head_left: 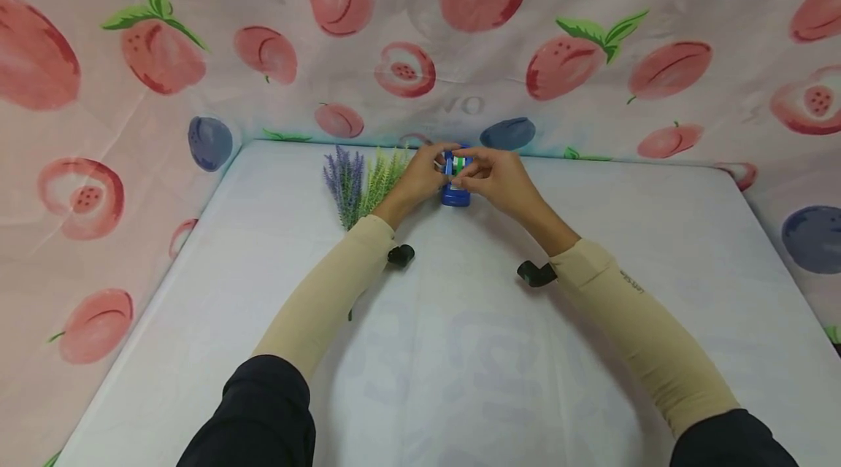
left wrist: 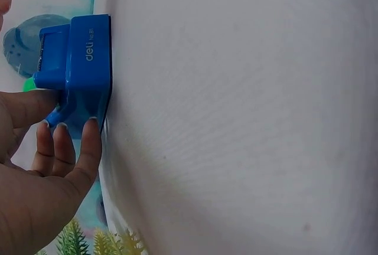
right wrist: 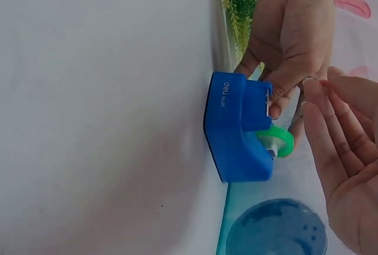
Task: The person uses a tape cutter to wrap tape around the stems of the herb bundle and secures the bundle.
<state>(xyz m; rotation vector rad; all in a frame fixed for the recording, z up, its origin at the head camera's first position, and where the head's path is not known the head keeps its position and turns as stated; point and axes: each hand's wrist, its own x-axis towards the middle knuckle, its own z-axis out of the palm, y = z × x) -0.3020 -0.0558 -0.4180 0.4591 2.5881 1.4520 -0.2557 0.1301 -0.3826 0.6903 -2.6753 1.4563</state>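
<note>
A blue tape dispenser (head_left: 456, 197) stands at the far edge of the white table, with a green roll core (right wrist: 285, 141) showing in the right wrist view. My left hand (head_left: 419, 181) grips its left side; in the left wrist view the thumb lies against the body and the fingertips touch lower down. Close to the dispenser's cutter end hovers my right hand (head_left: 502, 179), its thumb and fingers bent towards each other with a gap between. Any clear tape between the hands is too faint to see.
Purple artificial flowers (head_left: 344, 182) and yellow-green ones (head_left: 381, 179) lie left of the dispenser, partly behind the left forearm. A fruit-print cloth (head_left: 407, 7) hangs behind the table (head_left: 460, 343). Black wrist cameras (head_left: 537, 273) sit on both sleeves.
</note>
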